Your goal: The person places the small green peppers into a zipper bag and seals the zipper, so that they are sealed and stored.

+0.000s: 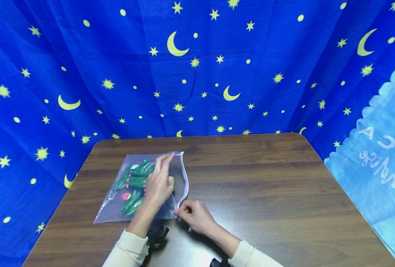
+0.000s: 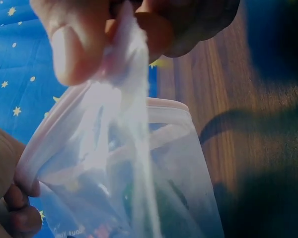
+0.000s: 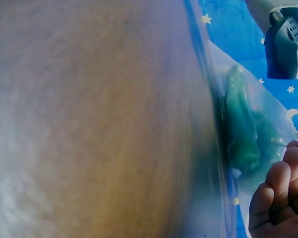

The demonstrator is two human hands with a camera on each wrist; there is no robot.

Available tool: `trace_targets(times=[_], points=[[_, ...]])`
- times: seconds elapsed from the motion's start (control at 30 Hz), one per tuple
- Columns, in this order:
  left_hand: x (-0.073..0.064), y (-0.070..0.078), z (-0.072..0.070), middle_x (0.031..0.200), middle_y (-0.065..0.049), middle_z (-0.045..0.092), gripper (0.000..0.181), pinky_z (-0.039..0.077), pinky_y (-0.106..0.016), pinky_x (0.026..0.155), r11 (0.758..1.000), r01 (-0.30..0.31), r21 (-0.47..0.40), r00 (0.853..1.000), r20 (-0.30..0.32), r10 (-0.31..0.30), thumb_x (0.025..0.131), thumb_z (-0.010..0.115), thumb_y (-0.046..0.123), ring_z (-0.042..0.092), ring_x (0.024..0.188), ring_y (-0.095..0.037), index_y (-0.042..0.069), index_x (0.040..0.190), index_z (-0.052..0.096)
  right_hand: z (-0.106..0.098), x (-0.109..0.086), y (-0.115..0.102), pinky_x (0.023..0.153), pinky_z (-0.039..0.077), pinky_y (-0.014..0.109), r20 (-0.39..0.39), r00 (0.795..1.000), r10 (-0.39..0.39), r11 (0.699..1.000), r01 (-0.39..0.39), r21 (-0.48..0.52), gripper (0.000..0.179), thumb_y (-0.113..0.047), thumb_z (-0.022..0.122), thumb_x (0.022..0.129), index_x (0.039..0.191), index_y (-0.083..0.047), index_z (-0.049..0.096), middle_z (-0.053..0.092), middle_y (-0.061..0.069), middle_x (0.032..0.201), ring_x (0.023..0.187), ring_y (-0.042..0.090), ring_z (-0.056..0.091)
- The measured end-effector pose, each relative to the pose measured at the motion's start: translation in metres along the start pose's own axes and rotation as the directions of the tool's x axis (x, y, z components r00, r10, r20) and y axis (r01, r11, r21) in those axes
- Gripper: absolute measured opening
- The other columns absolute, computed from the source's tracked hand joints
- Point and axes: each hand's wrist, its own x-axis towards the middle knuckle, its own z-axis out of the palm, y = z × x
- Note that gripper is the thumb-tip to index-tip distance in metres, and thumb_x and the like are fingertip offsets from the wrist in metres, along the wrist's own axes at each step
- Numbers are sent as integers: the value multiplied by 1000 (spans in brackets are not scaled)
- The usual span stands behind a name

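A clear zip bag (image 1: pixel 115 207) lies on the table with its white-edged mouth toward the right. Through the plastic show several glossy green things (image 1: pixel 138 181) with pink dots, a strawberry and a white flower; their kind is unclear. My left hand (image 1: pixel 159 185) reaches across the bag to the far end of its mouth. In the left wrist view, thumb and fingers pinch the bag's edge (image 2: pixel 134 74). With thumb and forefinger, my right hand (image 1: pixel 195 215) pinches the near corner of the mouth. Curled fingers (image 3: pixel 270 193) appear beside the bag in the right wrist view.
The brown wooden table (image 1: pixel 257 185) extends to the right of the bag. A blue curtain (image 1: pixel 197 74) with stars and moons stands behind and at the sides. Light blue cloth (image 1: pixel 381 148) hangs at the right. Black wrist devices (image 1: pixel 157 234) sit on both forearms.
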Motion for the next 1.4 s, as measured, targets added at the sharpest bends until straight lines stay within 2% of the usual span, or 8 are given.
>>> trace_targets(times=[0.27,0.57,0.73,0.83,1.0,1.1,1.2,1.4], points=[[0,-2,-3,126,-13,53,74,45,-34,53,990,60,-129,998,3,-61,63,59,-11,54,67,-27,10,134,51,0,1,-2,46,36,13,5,1000,14,1000,-14,12,27,-28,65,86,63,-13,62,53,-5,54,46,-4,41],[-11,-3,-17,110,-10,61,53,30,-16,42,916,156,-368,981,-51,-188,74,66,-5,34,53,0,9,124,59,0,2,-1,45,34,13,9,1000,21,1000,-21,10,26,-26,64,85,63,-13,63,49,-7,53,46,-4,39],[-23,9,-32,92,-22,67,39,26,-17,37,839,129,-529,971,-102,-214,76,59,-16,32,49,1,-6,114,62,0,2,-1,46,33,13,0,1000,24,1000,-24,8,25,-26,64,85,64,-14,64,48,-8,54,48,-4,39],[-32,17,-42,83,-27,65,31,28,-20,37,757,194,-624,955,-57,-291,79,55,-19,35,50,2,-13,109,61,1,2,0,46,33,13,-3,1000,24,1000,-24,4,25,-27,64,85,64,-14,64,48,-7,53,48,-3,38],[-57,8,-41,71,-4,63,23,34,-20,38,613,358,-705,895,72,-440,85,53,-15,41,48,-1,-12,106,61,2,2,1,46,32,13,-2,1000,21,1000,-21,2,25,-27,64,86,64,-14,64,47,-8,53,48,-3,37],[-72,-1,-40,71,6,62,21,35,-21,38,592,435,-678,865,133,-484,86,53,-12,44,47,-3,-9,104,63,1,2,1,46,31,13,-6,1000,11,1000,-11,-1,26,-26,63,87,64,-13,64,44,-9,53,48,-3,36],[-82,-3,-45,70,4,61,17,38,-22,39,562,546,-621,807,209,-553,87,55,-6,47,48,-7,-6,101,64,1,2,0,46,30,13,-11,1000,5,1000,-5,-5,27,-25,62,87,64,-12,64,42,-10,53,48,-3,35],[-100,3,-52,65,5,56,19,42,-22,35,420,759,-498,631,404,-662,92,56,11,44,42,-6,-6,98,64,0,3,-2,48,32,13,-20,1000,-8,1000,8,-10,26,-23,60,88,65,-12,65,45,-10,54,49,-3,37]])
